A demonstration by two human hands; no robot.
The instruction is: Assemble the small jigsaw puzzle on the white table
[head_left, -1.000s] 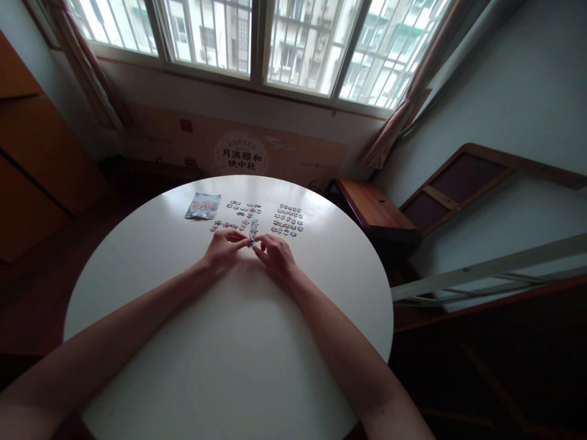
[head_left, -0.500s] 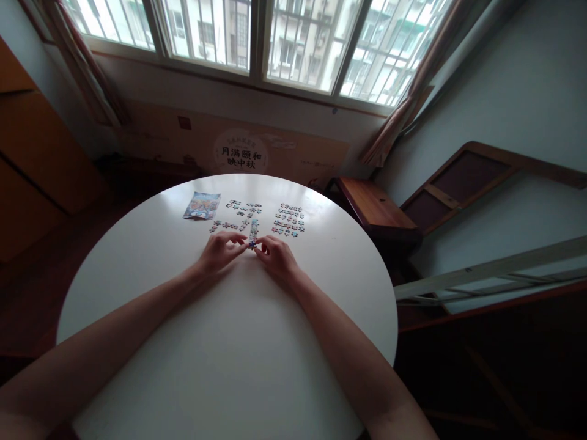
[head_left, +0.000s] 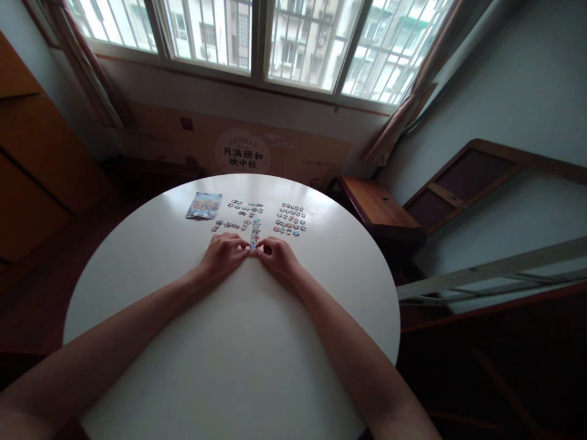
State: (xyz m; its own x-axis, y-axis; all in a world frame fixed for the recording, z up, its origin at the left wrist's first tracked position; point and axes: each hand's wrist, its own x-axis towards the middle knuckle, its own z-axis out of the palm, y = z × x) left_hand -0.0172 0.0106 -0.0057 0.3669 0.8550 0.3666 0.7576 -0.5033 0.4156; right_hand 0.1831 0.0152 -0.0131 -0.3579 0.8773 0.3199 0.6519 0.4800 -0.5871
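My left hand point(head_left: 223, 254) and my right hand point(head_left: 277, 255) rest on the round white table point(head_left: 229, 342), fingertips pinched together on a small jigsaw piece point(head_left: 253, 245). That piece meets the near end of a short joined strip of pieces point(head_left: 255, 231). Loose pieces point(head_left: 238, 211) lie scattered just beyond my left hand. A neat grid of pieces point(head_left: 288, 220) sits beyond my right hand. A small colourful picture card point(head_left: 204, 205) lies to the far left of the pieces.
A wooden bench or low table point(head_left: 373, 208) stands right of the round table. A cardboard panel with printed characters point(head_left: 243, 154) leans below the barred window point(head_left: 257, 36). A wooden cabinet point(head_left: 32, 153) is at left; slanted wooden frames point(head_left: 481, 183) at right.
Both hands have lowered the pinched piece a little and brought it against the near end of the joined strip. Fingertips are now closer together.
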